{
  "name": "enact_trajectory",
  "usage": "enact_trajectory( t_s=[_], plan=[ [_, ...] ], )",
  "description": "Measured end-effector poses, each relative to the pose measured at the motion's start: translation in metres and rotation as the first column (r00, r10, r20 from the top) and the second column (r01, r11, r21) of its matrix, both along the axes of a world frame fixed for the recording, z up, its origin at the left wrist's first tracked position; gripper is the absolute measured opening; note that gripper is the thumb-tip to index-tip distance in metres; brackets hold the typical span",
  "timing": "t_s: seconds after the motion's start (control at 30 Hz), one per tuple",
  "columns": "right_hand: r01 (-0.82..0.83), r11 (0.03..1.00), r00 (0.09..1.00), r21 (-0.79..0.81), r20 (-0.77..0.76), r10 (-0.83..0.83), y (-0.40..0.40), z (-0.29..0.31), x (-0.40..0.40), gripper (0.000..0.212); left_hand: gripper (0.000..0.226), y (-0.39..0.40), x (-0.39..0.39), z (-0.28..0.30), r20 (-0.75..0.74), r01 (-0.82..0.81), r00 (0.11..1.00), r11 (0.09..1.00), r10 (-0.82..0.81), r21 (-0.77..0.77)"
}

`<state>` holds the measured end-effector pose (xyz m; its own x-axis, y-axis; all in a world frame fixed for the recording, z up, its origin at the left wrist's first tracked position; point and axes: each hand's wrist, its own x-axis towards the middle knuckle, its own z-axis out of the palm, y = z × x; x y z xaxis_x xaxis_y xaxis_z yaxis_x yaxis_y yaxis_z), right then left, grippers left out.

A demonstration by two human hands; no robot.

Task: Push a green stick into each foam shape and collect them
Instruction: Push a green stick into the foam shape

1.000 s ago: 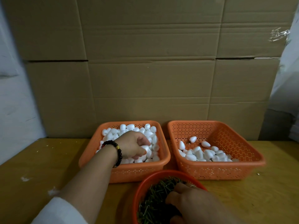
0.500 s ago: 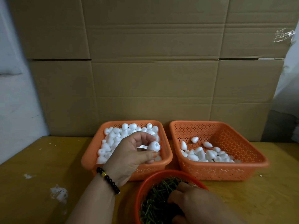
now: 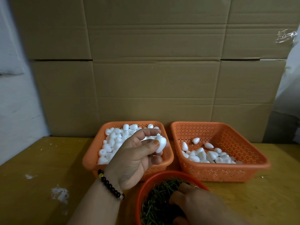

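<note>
My left hand [image 3: 134, 158] is raised over the front of the left orange basket [image 3: 90, 157] and pinches a white foam shape [image 3: 160, 143] between thumb and fingers; more foam pieces seem to lie in its palm. That basket is heaped with white foam shapes [image 3: 116, 140]. The right orange basket [image 3: 227, 169] holds a smaller pile of foam shapes [image 3: 206, 155]. My right hand [image 3: 199, 203] reaches down into the red bowl [image 3: 155, 177] of green sticks [image 3: 159, 202]; its fingertips are buried among them, so any grip is hidden.
All three containers stand on a yellow wooden table [image 3: 40, 184] with white foam crumbs [image 3: 60, 193] at the left. A wall of cardboard boxes [image 3: 154, 70] rises directly behind the baskets.
My left hand lifted out of the left basket with a foam shape and drew back toward me. My right hand stayed in the bowl of sticks.
</note>
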<state>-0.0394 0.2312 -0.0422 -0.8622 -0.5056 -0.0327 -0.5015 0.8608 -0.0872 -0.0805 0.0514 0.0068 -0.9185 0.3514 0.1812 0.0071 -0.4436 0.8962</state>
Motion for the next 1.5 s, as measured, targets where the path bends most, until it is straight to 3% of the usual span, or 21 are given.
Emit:
enact_trajectory(
  t_s=[0.27,0.53,0.97,1.23,1.5],
  plan=[
    [0.001,1.0,1.0,0.001,-0.005,-0.001,0.0,0.0,0.001,0.043,0.051,0.006,0.0,-0.001,0.049,-0.016,0.999,1.0,0.015,0.018],
    [0.006,1.0,1.0,0.024,0.006,-0.006,-0.001,0.001,0.001,0.04,0.028,0.006,-0.002,-0.002,0.124,0.012,0.992,0.992,-0.028,0.127],
    [0.018,1.0,1.0,0.011,-0.017,-0.018,0.001,0.001,0.001,0.03,0.025,0.012,-0.001,-0.002,0.242,-0.005,0.969,0.976,-0.05,0.22],
    [0.033,0.999,0.999,0.023,-0.042,-0.032,0.001,0.0,0.002,0.029,0.06,0.02,0.0,-0.004,0.341,0.007,0.931,0.942,-0.128,0.335],
    [0.025,0.999,0.997,-0.02,-0.078,-0.027,0.001,0.007,0.006,0.031,0.04,0.028,0.002,-0.005,0.379,0.017,0.904,0.904,-0.196,0.427]
  ],
)
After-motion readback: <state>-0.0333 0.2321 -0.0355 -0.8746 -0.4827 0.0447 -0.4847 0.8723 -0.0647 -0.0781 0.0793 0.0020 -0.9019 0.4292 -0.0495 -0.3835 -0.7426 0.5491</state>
